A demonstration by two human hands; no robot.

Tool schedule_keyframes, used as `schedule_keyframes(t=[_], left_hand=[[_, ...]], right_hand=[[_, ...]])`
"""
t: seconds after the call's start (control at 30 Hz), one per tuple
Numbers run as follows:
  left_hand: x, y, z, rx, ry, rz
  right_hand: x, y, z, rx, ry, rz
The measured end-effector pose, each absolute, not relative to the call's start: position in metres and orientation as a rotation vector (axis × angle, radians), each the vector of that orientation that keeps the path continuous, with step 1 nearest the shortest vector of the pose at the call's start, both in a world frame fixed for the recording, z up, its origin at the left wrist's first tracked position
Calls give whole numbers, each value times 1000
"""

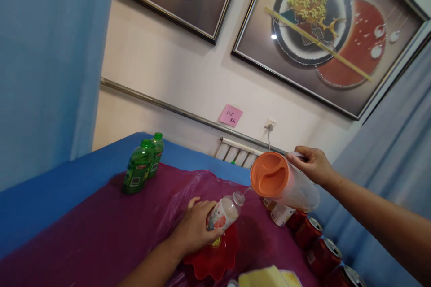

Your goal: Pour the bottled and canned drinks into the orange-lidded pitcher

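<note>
My left hand [197, 228] is wrapped round a small clear bottle [226, 213] with a printed fruit label. The bottle is tilted, its uncapped mouth toward the right, above a red scalloped dish [215, 262]. My right hand [313, 165] grips the handle of a translucent pitcher [299, 189] with an orange lid [269, 174]. The pitcher is tipped to the left, and a thin stream of clear liquid runs from its lid edge to the bottle's mouth.
Two green bottles [138, 168] stand at the back left. Several red cans [323, 255] and a white-labelled container [281, 214] line the right side. A yellow cloth [269, 276] lies at the front on purple plastic sheeting [101, 233]. Blue curtains [50, 63] hang at both sides.
</note>
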State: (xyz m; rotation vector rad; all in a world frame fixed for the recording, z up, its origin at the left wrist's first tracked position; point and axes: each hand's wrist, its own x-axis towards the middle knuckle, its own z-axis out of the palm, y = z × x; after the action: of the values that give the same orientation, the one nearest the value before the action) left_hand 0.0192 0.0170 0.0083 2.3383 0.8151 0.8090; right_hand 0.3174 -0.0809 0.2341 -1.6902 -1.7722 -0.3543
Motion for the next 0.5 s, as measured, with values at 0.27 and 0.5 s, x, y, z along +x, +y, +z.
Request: schedule_keyframes(t=[0.27, 0.5], left_hand=[[19, 15, 11, 2331, 820, 810], [20, 16, 9, 2338, 819, 807]], right_hand=[[315, -82, 234, -1706, -1764, -346], [314, -84, 234, -1693, -1763, -351]])
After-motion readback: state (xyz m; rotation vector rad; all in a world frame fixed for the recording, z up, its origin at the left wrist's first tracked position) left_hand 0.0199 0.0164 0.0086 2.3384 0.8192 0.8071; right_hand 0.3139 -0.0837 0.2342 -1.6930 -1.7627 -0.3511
